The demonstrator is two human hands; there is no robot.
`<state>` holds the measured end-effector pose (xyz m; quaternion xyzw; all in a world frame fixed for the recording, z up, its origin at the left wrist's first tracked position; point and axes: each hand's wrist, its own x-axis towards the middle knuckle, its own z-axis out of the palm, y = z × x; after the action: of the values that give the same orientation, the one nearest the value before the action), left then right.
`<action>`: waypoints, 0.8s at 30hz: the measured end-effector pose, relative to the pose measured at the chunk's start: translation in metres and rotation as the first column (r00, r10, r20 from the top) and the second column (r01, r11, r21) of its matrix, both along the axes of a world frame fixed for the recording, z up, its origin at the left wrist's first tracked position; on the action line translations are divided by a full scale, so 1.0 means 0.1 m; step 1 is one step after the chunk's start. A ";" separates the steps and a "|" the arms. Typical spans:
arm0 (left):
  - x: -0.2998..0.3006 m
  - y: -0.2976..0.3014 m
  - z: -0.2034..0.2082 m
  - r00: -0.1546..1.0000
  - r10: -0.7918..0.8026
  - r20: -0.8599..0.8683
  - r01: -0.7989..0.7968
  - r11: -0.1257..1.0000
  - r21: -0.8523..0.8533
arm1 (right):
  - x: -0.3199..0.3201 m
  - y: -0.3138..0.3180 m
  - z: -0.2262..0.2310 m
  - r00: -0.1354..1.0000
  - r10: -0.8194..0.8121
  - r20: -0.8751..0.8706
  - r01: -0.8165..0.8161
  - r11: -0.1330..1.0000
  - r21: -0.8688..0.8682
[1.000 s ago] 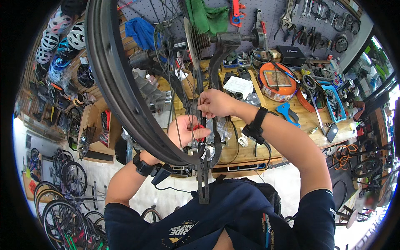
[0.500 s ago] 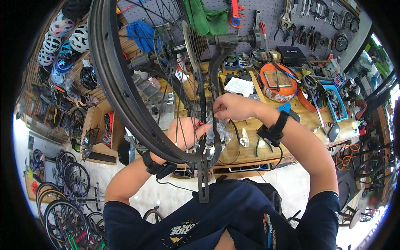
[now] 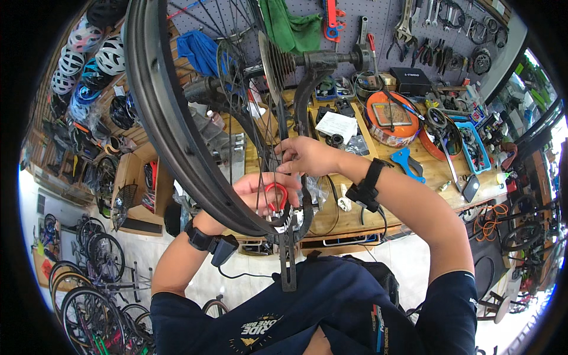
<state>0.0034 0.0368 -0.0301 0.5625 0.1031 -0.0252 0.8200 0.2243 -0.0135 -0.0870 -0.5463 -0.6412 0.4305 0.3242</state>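
Note:
A bicycle wheel with a black rim (image 3: 177,142) stands upright in a dark metal truing stand (image 3: 303,112), its cassette (image 3: 273,68) near the top. My left hand (image 3: 251,188) reaches through the spokes near the bottom of the rim. Its fingers are closed on a red, loop-shaped spoke wrench (image 3: 276,196). Just above it, my right hand (image 3: 307,156) is at the spokes from the right side. Its thumb and fingers are bent together in a pinch beside the spokes; what lies between the fingertips is too small to make out.
On the wooden bench (image 3: 378,198) lie a blue-handled tool (image 3: 407,165), an orange round tin (image 3: 393,121), a blue basket (image 3: 473,145) and a phone (image 3: 471,188). Tools hang on the pegboard (image 3: 378,23). Helmets (image 3: 110,56) hang at left, with bicycles (image 3: 94,296) below.
My right hand has moved left and slightly down, from beside the stand's arm to the spokes. My left hand has turned, so the red spoke wrench shows more fully.

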 end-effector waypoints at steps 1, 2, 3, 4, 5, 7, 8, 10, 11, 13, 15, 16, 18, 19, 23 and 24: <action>-0.03 -0.02 0.06 1.000 -0.009 0.029 0.011 0.998 -0.068 | -0.01 -0.01 0.05 1.000 0.005 -0.012 -0.006 1.000 -0.028; -0.04 -0.04 0.09 1.000 -0.005 0.025 0.008 0.995 -0.102 | -0.01 -0.02 0.07 1.000 0.009 -0.025 -0.010 0.998 -0.056; -0.04 -0.06 0.12 1.000 -0.002 0.022 0.005 0.991 -0.135 | -0.02 -0.02 0.06 1.000 0.005 0.005 -0.005 0.999 -0.040; -0.05 -0.07 0.14 1.000 0.001 0.019 0.002 0.986 -0.165 | -0.04 -0.01 0.07 0.999 0.002 0.035 -0.001 1.000 -0.021; -0.05 -0.06 0.09 1.000 0.028 -0.010 -0.029 0.995 -0.098 | -0.05 -0.01 0.07 0.998 -0.003 0.066 0.003 1.000 -0.003; -0.04 0.03 -0.09 0.998 -0.016 0.066 0.019 0.998 -0.054 | -0.04 -0.02 0.12 0.999 0.011 0.039 -0.009 0.999 -0.046; -0.03 0.06 -0.15 0.994 -0.038 0.104 0.042 0.999 -0.030 | -0.04 -0.03 0.15 1.000 0.017 0.026 -0.015 0.998 -0.068; -0.01 0.06 -0.22 0.988 -0.031 0.153 0.039 0.998 -0.052 | -0.03 -0.04 0.17 1.000 0.026 0.014 -0.025 0.997 -0.072; 0.00 0.05 -0.23 0.984 -0.027 0.176 0.039 0.997 -0.064 | -0.03 -0.04 0.17 1.000 0.030 0.006 -0.029 0.997 -0.074; 0.02 0.02 -0.14 0.983 -0.039 0.180 0.052 0.996 -0.069 | -0.02 -0.04 0.20 0.999 0.032 0.044 -0.029 0.998 -0.064; 0.04 0.01 -0.12 0.986 -0.042 0.162 0.054 0.996 -0.068 | 0.01 -0.04 0.18 0.997 0.016 0.075 -0.012 0.998 -0.055; 0.03 0.01 -0.12 0.989 -0.031 0.142 0.040 0.997 -0.062 | 0.01 -0.01 0.16 0.996 0.008 0.087 -0.004 0.999 -0.049; 0.02 0.00 -0.13 0.995 0.000 0.097 0.000 1.000 -0.003 | 0.01 0.02 0.12 0.993 -0.018 0.113 0.024 0.999 -0.047; 0.01 -0.01 -0.15 0.997 0.021 0.071 -0.024 0.998 0.051 | 0.01 0.03 0.10 0.991 -0.037 0.128 0.043 0.998 -0.051; 0.02 0.06 -0.40 0.995 0.104 0.000 -0.101 0.966 0.240 | 0.01 0.14 -0.02 0.944 -0.147 0.297 0.133 0.989 0.068; 0.04 0.07 -0.45 0.993 0.120 -0.010 -0.112 0.951 0.289 | 0.00 0.15 -0.06 0.921 -0.211 0.329 0.183 0.976 0.115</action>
<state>0.0075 0.0440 -0.0750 0.6682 0.1499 0.0306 0.7281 0.2246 0.0014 -0.0933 -0.6600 -0.6464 0.2685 0.2728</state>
